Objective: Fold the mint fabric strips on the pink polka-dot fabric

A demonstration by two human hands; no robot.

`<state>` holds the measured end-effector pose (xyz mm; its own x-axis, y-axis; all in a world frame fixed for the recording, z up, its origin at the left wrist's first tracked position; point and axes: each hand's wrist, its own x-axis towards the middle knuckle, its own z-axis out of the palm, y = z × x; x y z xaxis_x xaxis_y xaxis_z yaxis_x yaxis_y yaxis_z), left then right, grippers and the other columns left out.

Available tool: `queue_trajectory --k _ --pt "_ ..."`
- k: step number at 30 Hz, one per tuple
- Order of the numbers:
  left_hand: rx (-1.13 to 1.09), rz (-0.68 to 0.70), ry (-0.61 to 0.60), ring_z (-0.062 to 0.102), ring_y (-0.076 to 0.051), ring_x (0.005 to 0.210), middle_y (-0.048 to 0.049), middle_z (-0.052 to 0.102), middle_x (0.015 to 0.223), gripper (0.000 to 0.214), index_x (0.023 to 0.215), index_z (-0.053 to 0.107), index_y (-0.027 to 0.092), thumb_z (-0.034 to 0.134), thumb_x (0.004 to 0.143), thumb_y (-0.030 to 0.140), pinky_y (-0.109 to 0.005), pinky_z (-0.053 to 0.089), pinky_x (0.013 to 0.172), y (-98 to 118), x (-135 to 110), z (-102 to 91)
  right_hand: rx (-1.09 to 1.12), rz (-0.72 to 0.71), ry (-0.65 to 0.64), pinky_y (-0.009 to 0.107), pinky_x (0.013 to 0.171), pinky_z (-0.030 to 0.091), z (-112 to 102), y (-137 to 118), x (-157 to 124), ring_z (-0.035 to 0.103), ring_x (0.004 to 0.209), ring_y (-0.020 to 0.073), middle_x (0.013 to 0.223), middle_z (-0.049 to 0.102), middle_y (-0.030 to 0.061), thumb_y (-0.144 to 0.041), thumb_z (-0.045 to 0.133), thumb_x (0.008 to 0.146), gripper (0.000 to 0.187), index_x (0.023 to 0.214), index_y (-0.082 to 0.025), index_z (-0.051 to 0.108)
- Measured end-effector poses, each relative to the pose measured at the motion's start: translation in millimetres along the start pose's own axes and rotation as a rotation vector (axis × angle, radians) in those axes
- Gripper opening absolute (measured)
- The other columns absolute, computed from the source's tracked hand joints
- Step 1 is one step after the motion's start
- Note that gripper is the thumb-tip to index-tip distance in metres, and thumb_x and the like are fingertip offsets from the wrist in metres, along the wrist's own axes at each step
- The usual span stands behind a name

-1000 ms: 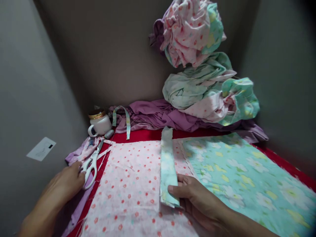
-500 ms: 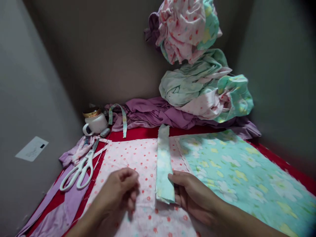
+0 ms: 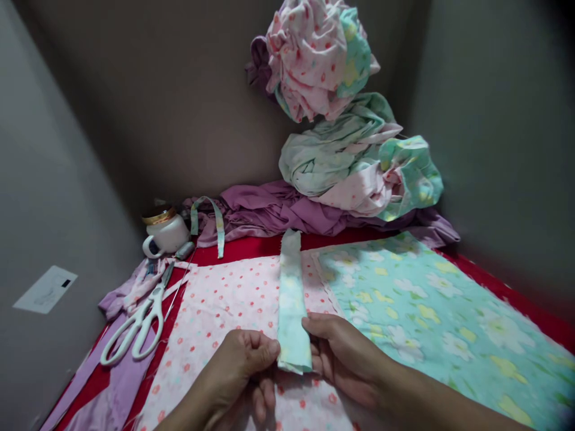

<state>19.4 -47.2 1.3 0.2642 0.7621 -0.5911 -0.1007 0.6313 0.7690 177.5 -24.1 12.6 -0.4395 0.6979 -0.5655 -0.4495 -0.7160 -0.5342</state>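
A pale mint-green fabric strip [image 3: 291, 299], folded lengthwise with a frayed far end, stretches away from me over the pink dotted fabric [image 3: 224, 305]. My right hand [image 3: 344, 353] pinches its near right edge, thumb on top and fingers beneath. At the near left corner, my left hand [image 3: 247, 368] has thumb and forefinger closed on the strip's edge; its other fingers curl below. To the right lies mint floral fabric [image 3: 417, 311], its wavy left edge over the pink cloth.
White-handled scissors [image 3: 139, 326] lie at the left on purple scraps [image 3: 121, 383]. Behind them stands a white mug [image 3: 167, 234]. A thin floral strip [image 3: 219, 224] rests on bunched purple cloth [image 3: 278, 206]. Piled fabric bundles [image 3: 332, 161] rise at the back against the wall.
My left hand has moved right and now takes the strip's near left corner. My right hand keeps its hold. The whole view has shifted slightly.
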Motion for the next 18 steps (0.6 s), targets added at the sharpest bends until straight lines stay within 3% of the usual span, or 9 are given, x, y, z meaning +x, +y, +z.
queue_trajectory --k 5,9,14,18 --pt "0.065 -0.071 -0.013 0.043 -0.008 0.022 -0.0066 0.054 0.035 0.053 0.051 0.056 0.007 0.073 0.053 0.057 -0.014 0.030 0.023 -3 4 1.4 -0.009 -0.005 -0.008 0.020 0.048 0.045 3 -2 -3 0.054 0.045 0.0102 0.054 0.057 0.0021 -0.006 0.037 0.081 0.019 0.082 -0.011 0.056" --pt "0.050 -0.061 0.043 0.042 -0.009 0.022 -0.0046 0.056 0.036 0.046 0.056 0.050 0.013 0.075 0.048 0.052 -0.016 0.030 0.022 -5 6 2.8 -0.046 -0.029 -0.077 0.018 0.044 0.040 2 -1 -3 0.053 0.045 0.0091 0.053 0.057 0.0012 -0.009 0.053 0.068 0.005 0.070 -0.012 0.055" --pt "0.087 -0.077 0.103 0.043 -0.008 0.025 -0.0021 0.058 0.041 0.040 0.061 0.047 0.016 0.073 0.054 0.046 -0.016 0.029 0.025 -3 3 7.3 -0.071 -0.091 -0.133 0.022 0.053 0.045 1 5 -1 0.055 0.048 0.0104 0.055 0.060 0.0011 -0.012 0.064 0.053 0.021 0.073 -0.011 0.058" --pt "0.130 -0.061 0.088 0.048 -0.009 0.031 -0.0023 0.060 0.046 0.036 0.064 0.048 0.015 0.071 0.060 0.043 -0.016 0.031 0.029 3 -2 8.8 -0.107 -0.108 -0.112 0.025 0.053 0.044 -5 9 5 0.058 0.051 0.0141 0.058 0.062 0.0031 -0.008 0.061 0.047 0.031 0.077 -0.010 0.058"
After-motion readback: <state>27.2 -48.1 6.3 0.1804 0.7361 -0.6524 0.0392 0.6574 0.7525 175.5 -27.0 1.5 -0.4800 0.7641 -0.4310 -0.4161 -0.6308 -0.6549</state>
